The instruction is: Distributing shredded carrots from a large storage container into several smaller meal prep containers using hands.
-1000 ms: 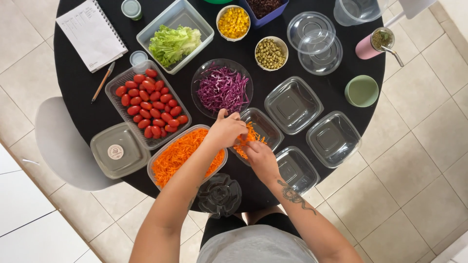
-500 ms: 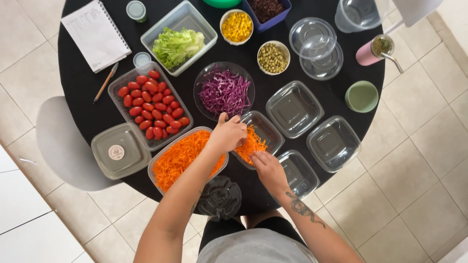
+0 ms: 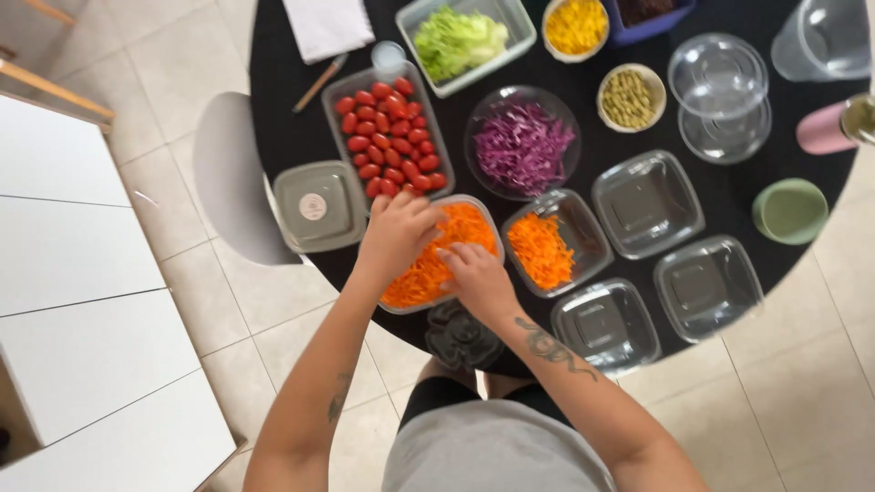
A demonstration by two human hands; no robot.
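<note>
Single head-worn view, straight down, fairly near, over round black table (image 3: 729, 196).

My left hand (image 3: 398, 232) reaches forward, palm down, fingers curled loosely together. My right hand (image 3: 476, 278) sits just beside it, slightly nearer me, fingers bent downward. Both forearms angle inward; my right forearm shows a dark tattoo.
</note>
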